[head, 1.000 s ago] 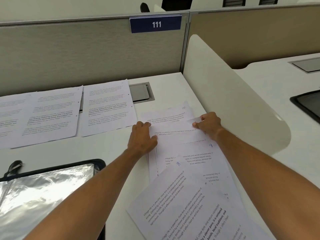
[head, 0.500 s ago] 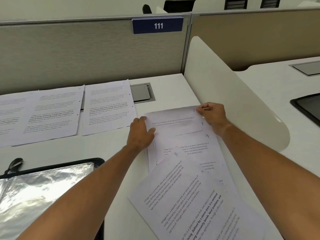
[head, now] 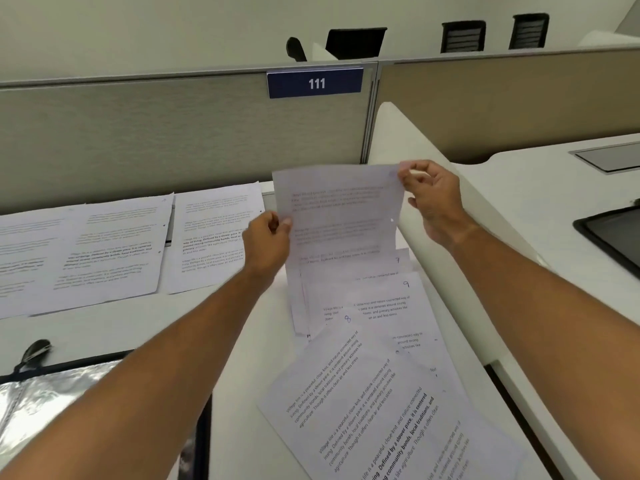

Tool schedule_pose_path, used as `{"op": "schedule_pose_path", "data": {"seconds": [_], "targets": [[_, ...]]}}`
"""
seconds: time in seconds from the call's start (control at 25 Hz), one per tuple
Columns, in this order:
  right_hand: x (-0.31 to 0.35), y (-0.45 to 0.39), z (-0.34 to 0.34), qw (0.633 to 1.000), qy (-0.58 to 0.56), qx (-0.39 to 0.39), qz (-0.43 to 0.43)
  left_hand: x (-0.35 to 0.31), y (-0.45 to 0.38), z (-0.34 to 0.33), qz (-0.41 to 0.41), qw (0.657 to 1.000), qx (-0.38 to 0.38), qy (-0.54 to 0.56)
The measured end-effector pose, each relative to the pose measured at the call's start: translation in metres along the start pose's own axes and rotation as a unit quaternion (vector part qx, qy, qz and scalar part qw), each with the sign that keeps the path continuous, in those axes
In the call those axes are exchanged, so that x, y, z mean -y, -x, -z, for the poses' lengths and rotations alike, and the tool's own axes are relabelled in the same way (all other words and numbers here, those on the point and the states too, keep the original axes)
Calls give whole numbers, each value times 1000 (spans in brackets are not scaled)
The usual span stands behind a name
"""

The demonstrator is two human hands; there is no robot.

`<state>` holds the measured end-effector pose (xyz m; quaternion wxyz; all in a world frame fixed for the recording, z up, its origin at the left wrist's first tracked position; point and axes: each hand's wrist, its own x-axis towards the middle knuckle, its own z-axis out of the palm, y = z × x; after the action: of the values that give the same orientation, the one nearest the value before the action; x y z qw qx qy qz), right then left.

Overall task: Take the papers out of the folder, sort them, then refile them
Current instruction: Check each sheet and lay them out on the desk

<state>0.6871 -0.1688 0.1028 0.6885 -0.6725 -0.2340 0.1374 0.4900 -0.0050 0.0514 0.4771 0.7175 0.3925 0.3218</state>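
Two bare forearms reach in from the lower edge, no sleeves showing as far as the frame's edge; the left hand (head: pixel 268 239) and the right hand (head: pixel 431 199) wear no gloves; no rings, watch or bands show on fingers or wrists.

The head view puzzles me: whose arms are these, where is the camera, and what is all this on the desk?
No machine here: a person wears a camera on the head, looking down at their own arms. The left hand and the right hand each pinch an edge of one printed sheet, lifted above a loose pile of numbered pages. To the left, sorted pages lie in a row on the white desk. The folder, with shiny plastic sleeves, lies open at the near left.
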Motion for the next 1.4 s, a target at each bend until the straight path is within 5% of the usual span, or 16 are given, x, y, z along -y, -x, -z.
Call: {"op": "schedule_pose_path", "data": {"seconds": [0.28, 0.52, 0.76, 1.08, 1.4], "targets": [[-4, -12, -14, 993, 99, 21, -56, -56, -69, 28, -38, 993, -20, 107], [-19, -33, -32, 994, 69, 27, -85, -49, -106, 41, 8, 986, -29, 164], [-44, -72, -41, 981, 46, 31, -186, 14, -117, 26, 106, 989, 52, 91], [-94, -106, -71, 963, 114, 10, -244, 49, -141, 6, 231, 972, 1, 43], [-119, -119, -88, 956, 188, -14, -227, 66, -159, -6, 243, 968, -35, -56]]}}
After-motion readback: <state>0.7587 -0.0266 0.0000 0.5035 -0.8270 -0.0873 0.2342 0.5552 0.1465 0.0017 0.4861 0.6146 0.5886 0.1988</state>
